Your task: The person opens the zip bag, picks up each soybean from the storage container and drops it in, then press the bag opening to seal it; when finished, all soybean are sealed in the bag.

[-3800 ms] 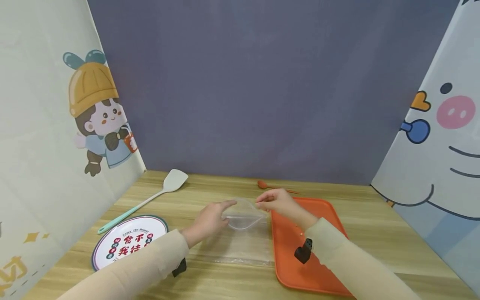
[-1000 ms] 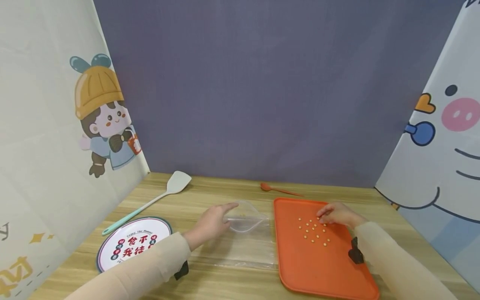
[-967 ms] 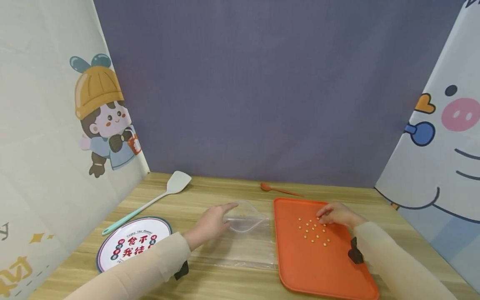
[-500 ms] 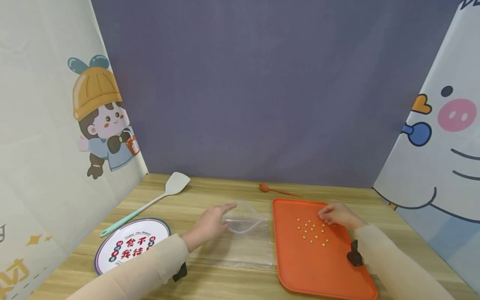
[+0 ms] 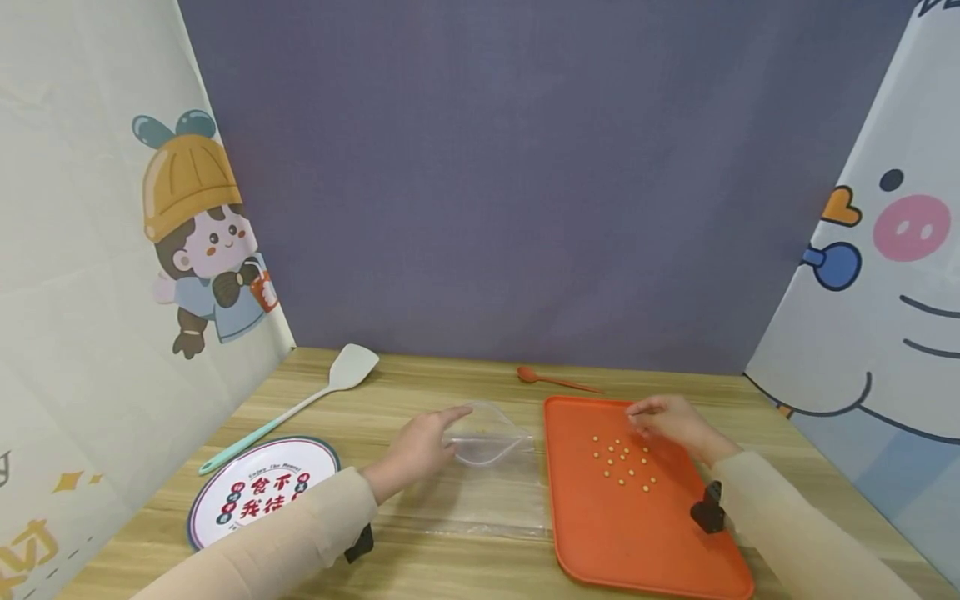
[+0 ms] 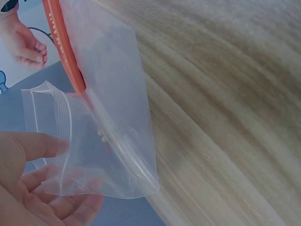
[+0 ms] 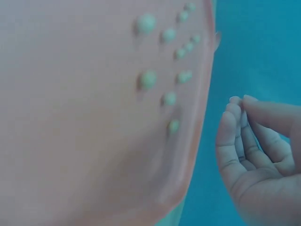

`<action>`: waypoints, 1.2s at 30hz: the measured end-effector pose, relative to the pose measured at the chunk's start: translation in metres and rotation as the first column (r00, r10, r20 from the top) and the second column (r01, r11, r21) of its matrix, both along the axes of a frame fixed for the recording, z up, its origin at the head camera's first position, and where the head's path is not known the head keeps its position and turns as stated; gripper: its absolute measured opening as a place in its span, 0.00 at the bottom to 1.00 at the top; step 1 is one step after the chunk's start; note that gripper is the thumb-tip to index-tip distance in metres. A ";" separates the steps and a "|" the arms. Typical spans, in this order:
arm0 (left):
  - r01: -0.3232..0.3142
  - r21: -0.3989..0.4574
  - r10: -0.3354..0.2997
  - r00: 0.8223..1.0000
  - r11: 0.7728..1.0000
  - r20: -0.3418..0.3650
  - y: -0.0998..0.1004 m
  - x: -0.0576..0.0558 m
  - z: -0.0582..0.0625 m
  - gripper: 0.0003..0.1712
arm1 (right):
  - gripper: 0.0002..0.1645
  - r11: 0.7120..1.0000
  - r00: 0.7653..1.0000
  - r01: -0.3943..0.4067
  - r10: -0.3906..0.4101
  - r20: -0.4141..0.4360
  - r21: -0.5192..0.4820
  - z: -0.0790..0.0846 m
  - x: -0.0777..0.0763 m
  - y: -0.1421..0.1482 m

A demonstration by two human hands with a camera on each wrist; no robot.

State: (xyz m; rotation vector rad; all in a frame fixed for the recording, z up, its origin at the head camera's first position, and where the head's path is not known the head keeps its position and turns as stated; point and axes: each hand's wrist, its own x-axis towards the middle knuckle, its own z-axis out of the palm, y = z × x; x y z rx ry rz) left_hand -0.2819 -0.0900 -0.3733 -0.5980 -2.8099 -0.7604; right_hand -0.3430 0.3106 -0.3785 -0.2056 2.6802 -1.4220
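Note:
My left hand (image 5: pixel 418 450) holds the clear zip-lock bag (image 5: pixel 491 492) by its mouth, which gapes. In the left wrist view the thumb lies against the zip strip, with the other fingers seen through the film. A few soybeans (image 6: pixel 103 136) show in the bag. Above the upper right of the orange tray (image 5: pixel 615 533) my right hand (image 5: pixel 671 423) has thumb and fingertips pinched together. A bean between them is hidden from view, but one is gone from the spot where those fingers were. Several pale yellow soybeans (image 5: pixel 622 457) lie scattered on the tray.
A white plate (image 5: pixel 255 479) with red characters lies at the left, partly under the left sleeve. Behind it lies a spatula (image 5: pixel 351 367) with a mint handle. A small orange spoon (image 5: pixel 558 382) lies beyond the tray, near the purple back wall (image 5: pixel 480 183).
My right hand went from the bag to the tray, took a soybean from its upper part and now lifts slightly off the tray. The left hand stays at the bag mouth.

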 end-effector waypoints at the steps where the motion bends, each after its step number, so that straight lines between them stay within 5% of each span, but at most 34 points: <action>1: -0.002 0.000 0.002 1.000 1.000 0.002 0.000 0.000 0.000 0.37 | 0.21 1.000 1.000 -0.004 0.004 -0.001 -0.002 0.003 0.001 -0.003; 21: -0.006 0.012 0.005 0.999 1.000 0.038 0.001 0.001 0.001 0.38 | 0.16 0.978 0.986 -0.163 0.156 -0.065 -0.128 0.034 0.019 -0.104; 36: 0.004 0.018 -0.005 0.999 1.000 0.045 0.004 0.001 0.003 0.39 | 0.13 0.943 0.960 -0.273 0.254 -0.115 -0.192 0.034 0.019 -0.168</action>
